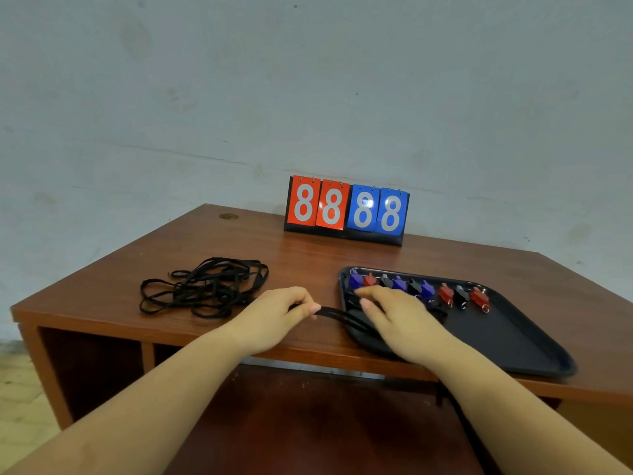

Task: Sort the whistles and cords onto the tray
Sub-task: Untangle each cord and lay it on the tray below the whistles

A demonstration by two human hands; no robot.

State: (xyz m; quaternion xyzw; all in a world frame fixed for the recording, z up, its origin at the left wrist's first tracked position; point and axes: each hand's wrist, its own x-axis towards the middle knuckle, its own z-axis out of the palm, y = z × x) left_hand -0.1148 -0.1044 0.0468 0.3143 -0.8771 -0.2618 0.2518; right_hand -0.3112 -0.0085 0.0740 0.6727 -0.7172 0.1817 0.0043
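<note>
Fingers of my left hand pinch a black cord running rightward onto the tray, where my flat right hand presses it.

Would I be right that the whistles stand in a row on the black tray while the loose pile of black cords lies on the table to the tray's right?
Not quite: the head view shows the pile of black cords left of the black tray. The whistles do stand in a row on it.
</note>
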